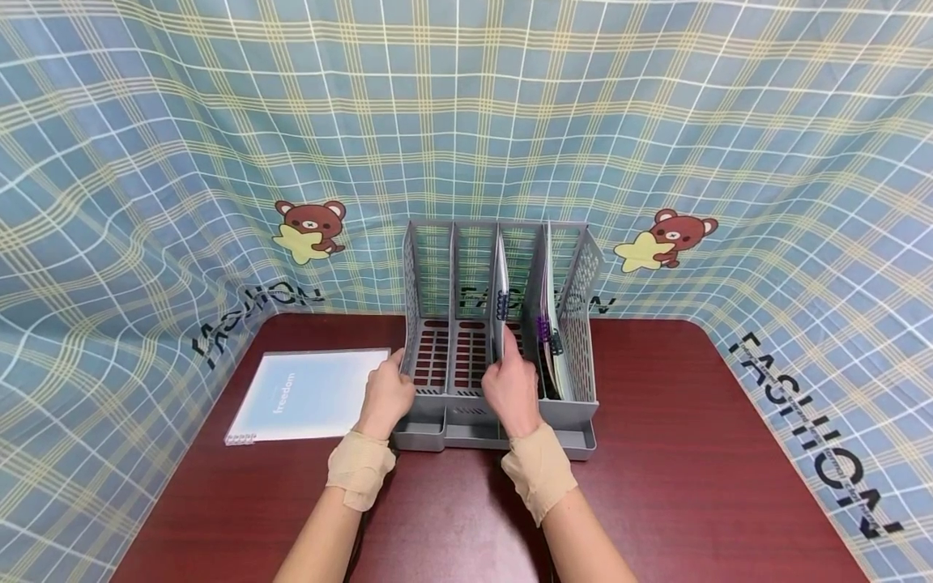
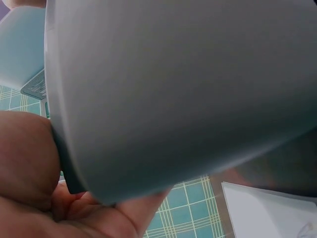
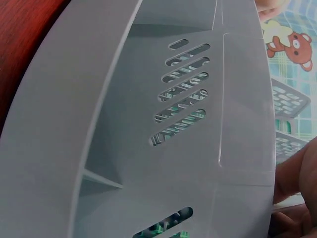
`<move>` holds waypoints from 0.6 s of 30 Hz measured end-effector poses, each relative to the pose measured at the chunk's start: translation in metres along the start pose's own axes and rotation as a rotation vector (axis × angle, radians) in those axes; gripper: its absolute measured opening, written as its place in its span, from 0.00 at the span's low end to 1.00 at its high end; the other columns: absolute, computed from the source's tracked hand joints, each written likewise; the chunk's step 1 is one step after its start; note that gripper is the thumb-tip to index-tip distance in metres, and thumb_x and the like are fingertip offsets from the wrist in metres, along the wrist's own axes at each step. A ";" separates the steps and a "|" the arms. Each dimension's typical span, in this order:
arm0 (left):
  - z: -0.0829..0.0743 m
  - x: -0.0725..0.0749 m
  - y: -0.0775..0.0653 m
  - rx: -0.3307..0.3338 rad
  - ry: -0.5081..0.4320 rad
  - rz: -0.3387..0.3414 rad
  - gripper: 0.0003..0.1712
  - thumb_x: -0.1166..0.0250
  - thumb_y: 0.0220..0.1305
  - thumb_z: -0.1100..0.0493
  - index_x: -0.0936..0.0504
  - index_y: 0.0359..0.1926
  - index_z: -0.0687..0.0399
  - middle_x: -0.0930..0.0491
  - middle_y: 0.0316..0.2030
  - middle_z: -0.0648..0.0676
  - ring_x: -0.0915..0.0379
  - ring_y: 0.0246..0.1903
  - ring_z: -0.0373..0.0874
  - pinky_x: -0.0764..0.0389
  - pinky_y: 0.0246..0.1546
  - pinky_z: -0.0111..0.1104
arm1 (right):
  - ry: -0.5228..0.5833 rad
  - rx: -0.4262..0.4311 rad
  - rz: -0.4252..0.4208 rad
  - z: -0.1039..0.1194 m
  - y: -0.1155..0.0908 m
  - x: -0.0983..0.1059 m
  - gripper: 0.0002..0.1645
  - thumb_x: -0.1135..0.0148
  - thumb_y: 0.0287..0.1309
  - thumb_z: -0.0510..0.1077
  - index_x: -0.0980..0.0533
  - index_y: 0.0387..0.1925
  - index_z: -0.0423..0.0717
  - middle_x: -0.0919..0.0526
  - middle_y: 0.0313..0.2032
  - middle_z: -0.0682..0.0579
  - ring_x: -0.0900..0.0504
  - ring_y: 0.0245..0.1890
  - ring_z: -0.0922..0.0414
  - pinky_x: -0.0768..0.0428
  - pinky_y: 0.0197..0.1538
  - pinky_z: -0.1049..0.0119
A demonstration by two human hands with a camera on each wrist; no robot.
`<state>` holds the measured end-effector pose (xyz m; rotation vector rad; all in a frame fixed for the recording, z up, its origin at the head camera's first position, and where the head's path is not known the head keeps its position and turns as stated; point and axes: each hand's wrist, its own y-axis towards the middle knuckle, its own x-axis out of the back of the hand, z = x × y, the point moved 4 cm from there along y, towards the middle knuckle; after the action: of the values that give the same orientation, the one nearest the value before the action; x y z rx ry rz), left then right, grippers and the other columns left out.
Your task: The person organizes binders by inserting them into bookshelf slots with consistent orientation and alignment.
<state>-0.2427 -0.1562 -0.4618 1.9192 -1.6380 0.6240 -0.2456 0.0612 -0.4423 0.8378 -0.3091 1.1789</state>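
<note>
A grey four-slot file organizer (image 1: 474, 411) stands on the table. My left hand (image 1: 386, 394) grips the front lower edge of its left side wall; in the left wrist view, thumb and fingers (image 2: 25, 153) lie on both sides of the grey panel (image 2: 173, 89). My right hand (image 1: 513, 391) pinches the near end of a spiral notebook (image 1: 501, 279), which stands upright along the divider at the left of the third slot. The right wrist view shows mostly the organizer's slotted front (image 3: 242, 109), with the right fingers (image 3: 302, 173) behind it.
Spiral notebooks (image 1: 550, 324) with purple and dark coils stand in the rightmost slot. Left of the organizer, a pale blue spiral notebook (image 1: 313, 397) marked "freedom" lies flat on the dark red table (image 1: 678, 453). A checked cloth (image 1: 466, 146) hangs behind and at both sides.
</note>
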 end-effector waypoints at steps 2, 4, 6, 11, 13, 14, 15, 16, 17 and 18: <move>0.000 0.000 0.000 0.005 -0.003 0.003 0.34 0.51 0.64 0.69 0.35 0.72 0.61 0.19 0.50 0.70 0.28 0.20 0.48 0.31 0.20 0.38 | -0.016 0.008 0.015 -0.001 0.000 0.000 0.43 0.51 0.50 0.31 0.36 0.71 0.54 0.18 0.24 0.41 0.26 0.13 0.48 0.28 0.20 0.47; 0.000 0.000 0.000 0.010 -0.004 0.004 0.34 0.51 0.64 0.69 0.35 0.72 0.61 0.19 0.49 0.70 0.29 0.19 0.47 0.31 0.19 0.37 | -0.032 0.016 0.026 -0.001 -0.001 -0.001 0.42 0.51 0.49 0.31 0.34 0.69 0.51 0.18 0.23 0.41 0.25 0.14 0.47 0.27 0.20 0.47; 0.000 0.000 0.000 0.010 0.001 0.002 0.34 0.51 0.64 0.69 0.35 0.72 0.61 0.18 0.48 0.69 0.29 0.19 0.47 0.32 0.19 0.37 | -0.043 0.020 0.047 0.000 -0.001 0.000 0.40 0.50 0.48 0.31 0.34 0.68 0.48 0.18 0.22 0.41 0.25 0.14 0.46 0.27 0.21 0.46; 0.000 0.000 0.001 0.000 0.015 -0.008 0.33 0.51 0.64 0.69 0.34 0.72 0.60 0.18 0.49 0.69 0.25 0.25 0.50 0.28 0.22 0.39 | -0.061 0.000 0.105 0.001 -0.002 0.001 0.30 0.47 0.50 0.35 0.30 0.59 0.43 0.21 0.19 0.45 0.27 0.13 0.49 0.26 0.22 0.48; 0.001 0.000 0.001 0.001 0.017 -0.006 0.33 0.50 0.64 0.68 0.34 0.72 0.60 0.18 0.49 0.69 0.25 0.25 0.50 0.28 0.23 0.40 | -0.061 -0.014 0.132 0.001 -0.002 0.001 0.26 0.47 0.51 0.36 0.31 0.56 0.44 0.24 0.18 0.48 0.28 0.13 0.50 0.27 0.21 0.50; 0.001 0.000 0.001 0.001 0.017 -0.006 0.33 0.50 0.64 0.68 0.34 0.72 0.60 0.18 0.49 0.69 0.25 0.25 0.50 0.28 0.23 0.40 | -0.058 -0.021 0.147 0.002 -0.002 0.001 0.26 0.47 0.52 0.37 0.31 0.55 0.44 0.25 0.16 0.50 0.28 0.12 0.50 0.28 0.21 0.51; 0.001 0.000 0.001 0.002 0.020 -0.005 0.33 0.50 0.64 0.68 0.34 0.72 0.60 0.18 0.48 0.69 0.26 0.24 0.50 0.29 0.22 0.40 | -0.055 -0.023 0.156 0.002 -0.003 0.001 0.26 0.47 0.52 0.37 0.32 0.56 0.44 0.27 0.16 0.50 0.29 0.12 0.51 0.29 0.20 0.52; 0.001 0.000 0.001 0.002 0.022 -0.003 0.33 0.50 0.64 0.68 0.34 0.72 0.60 0.18 0.48 0.69 0.28 0.22 0.49 0.30 0.22 0.39 | -0.056 -0.025 0.163 0.002 -0.003 0.001 0.26 0.48 0.52 0.37 0.32 0.56 0.45 0.28 0.15 0.51 0.30 0.11 0.51 0.30 0.20 0.53; 0.001 0.000 0.001 0.004 0.024 -0.004 0.33 0.50 0.64 0.68 0.34 0.72 0.60 0.18 0.48 0.68 0.28 0.22 0.49 0.30 0.22 0.39 | -0.053 -0.026 0.170 0.003 -0.003 0.001 0.28 0.48 0.52 0.38 0.33 0.58 0.45 0.29 0.14 0.51 0.31 0.11 0.52 0.31 0.19 0.54; 0.001 0.001 0.002 0.000 0.024 -0.006 0.33 0.51 0.64 0.68 0.34 0.72 0.60 0.18 0.48 0.68 0.28 0.21 0.49 0.30 0.22 0.39 | -0.051 -0.021 0.165 0.003 -0.003 0.001 0.28 0.47 0.52 0.38 0.33 0.57 0.45 0.29 0.14 0.51 0.31 0.11 0.52 0.31 0.18 0.54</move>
<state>-0.2442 -0.1574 -0.4621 1.9083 -1.6169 0.6427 -0.2416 0.0596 -0.4406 0.8372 -0.4382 1.3070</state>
